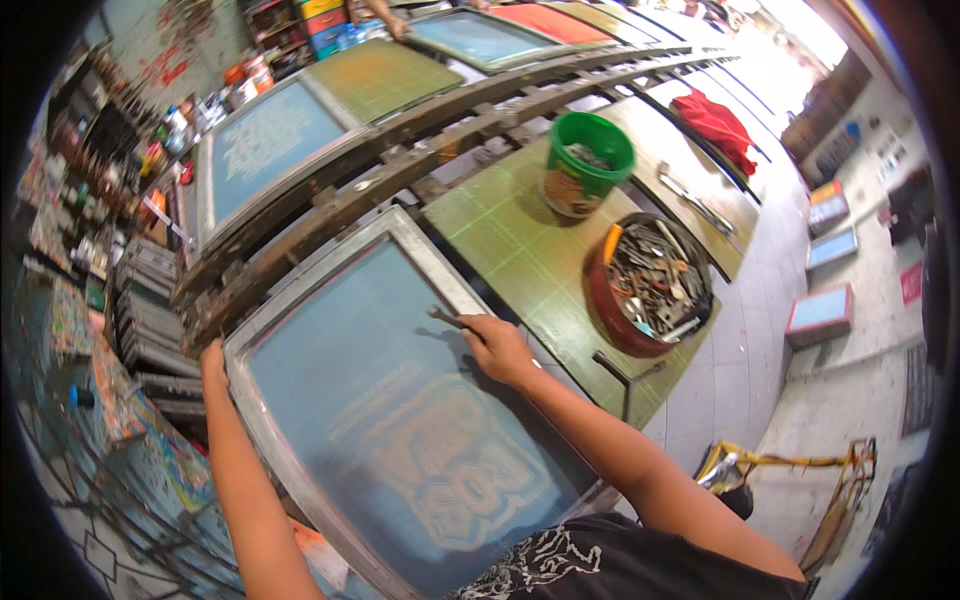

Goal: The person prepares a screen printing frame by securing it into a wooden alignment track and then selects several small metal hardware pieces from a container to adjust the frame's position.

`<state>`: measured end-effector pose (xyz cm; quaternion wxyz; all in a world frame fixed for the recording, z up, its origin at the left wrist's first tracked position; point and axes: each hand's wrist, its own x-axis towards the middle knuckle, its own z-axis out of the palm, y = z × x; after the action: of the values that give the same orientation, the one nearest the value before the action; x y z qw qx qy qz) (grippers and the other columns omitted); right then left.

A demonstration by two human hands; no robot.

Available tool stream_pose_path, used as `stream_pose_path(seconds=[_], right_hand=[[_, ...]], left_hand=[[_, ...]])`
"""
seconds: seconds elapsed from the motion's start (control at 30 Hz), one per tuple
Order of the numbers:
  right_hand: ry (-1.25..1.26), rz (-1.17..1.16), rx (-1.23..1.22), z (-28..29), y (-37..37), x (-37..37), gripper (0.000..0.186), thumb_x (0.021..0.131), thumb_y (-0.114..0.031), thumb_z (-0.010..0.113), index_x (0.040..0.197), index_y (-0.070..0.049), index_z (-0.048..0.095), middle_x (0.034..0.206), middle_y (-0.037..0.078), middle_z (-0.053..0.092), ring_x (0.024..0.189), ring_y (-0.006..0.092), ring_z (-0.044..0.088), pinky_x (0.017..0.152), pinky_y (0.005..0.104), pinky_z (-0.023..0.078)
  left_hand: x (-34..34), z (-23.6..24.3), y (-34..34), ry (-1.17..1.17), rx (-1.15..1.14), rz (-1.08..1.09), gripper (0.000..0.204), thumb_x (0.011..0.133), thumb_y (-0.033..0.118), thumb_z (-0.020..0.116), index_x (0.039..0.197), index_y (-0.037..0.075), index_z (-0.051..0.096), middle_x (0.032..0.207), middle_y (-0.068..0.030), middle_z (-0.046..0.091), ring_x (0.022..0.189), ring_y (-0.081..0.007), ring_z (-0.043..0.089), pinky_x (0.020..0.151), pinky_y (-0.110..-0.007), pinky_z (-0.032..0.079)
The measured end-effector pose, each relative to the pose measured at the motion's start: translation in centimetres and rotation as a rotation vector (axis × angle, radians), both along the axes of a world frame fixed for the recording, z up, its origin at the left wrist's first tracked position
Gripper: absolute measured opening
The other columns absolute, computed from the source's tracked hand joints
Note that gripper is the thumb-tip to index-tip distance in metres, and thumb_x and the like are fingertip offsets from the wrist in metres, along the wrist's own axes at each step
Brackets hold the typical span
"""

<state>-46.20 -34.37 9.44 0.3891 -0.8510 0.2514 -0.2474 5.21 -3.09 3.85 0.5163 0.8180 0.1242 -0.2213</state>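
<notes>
Near the picture's middle, the right hand (pixel 498 350) clamps a metal tool (pixel 446 318) over the framed screen (pixel 345 335) at lower centre; centre-left, the left hand (pixel 213 362) meets its edge, grip impossible to tell.

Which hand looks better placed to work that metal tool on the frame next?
Probably the right hand: it grips the metal tool near the right edge of the frame, while the left hand is at the opposite edge.
</notes>
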Motion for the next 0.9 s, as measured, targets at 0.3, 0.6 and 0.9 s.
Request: stream_pose_path(seconds=[0.3,0.6,0.9], right_hand=[[-0.100,-0.312,0.180,0.7,-2.8,-1.5,0.031,0.088,-0.015,0.056,0.117,-0.002,0.057,0.102,0.024,0.064,0.091,0.0409,0.062,0.080,0.0453,0.049],[0.397,-0.401,-0.421,-2.2,-9.6,-9.4,0.045,0.084,-0.013,0.050,0.128,-0.006,0.049,0.096,0.019,0.059,0.094,0.0331,0.059,0.078,0.0428,0.049],[0.339,-0.369,-0.548,-2.1,-6.6,-11.5,0.035,0.082,-0.015,0.054,0.115,-0.005,0.058,0.097,0.017,0.059,0.094,0.0314,0.059,0.075,0.0422,0.050]], left_hand=[[-19.9,6.7,4.2,-0.790,0.293,-0.406,0.047,0.097,0.029,0.051,0.132,-0.002,0.043,0.137,-0.0216,0.037,0.121,-0.0346,0.044,0.101,-0.043,0.038],[-51.0,8.3,20.3,-0.504,0.318,-0.190,0.031,0.087,0.006,0.056,0.116,-0.005,0.055,0.126,-0.0187,0.049,0.116,-0.0308,0.049,0.098,-0.040,0.041],[-63.8,6.2,19.8,-0.605,0.263,-0.446,0.042,0.086,0.010,0.061,0.124,-0.003,0.048,0.123,-0.0172,0.050,0.113,-0.0298,0.049,0.096,-0.039,0.041]])
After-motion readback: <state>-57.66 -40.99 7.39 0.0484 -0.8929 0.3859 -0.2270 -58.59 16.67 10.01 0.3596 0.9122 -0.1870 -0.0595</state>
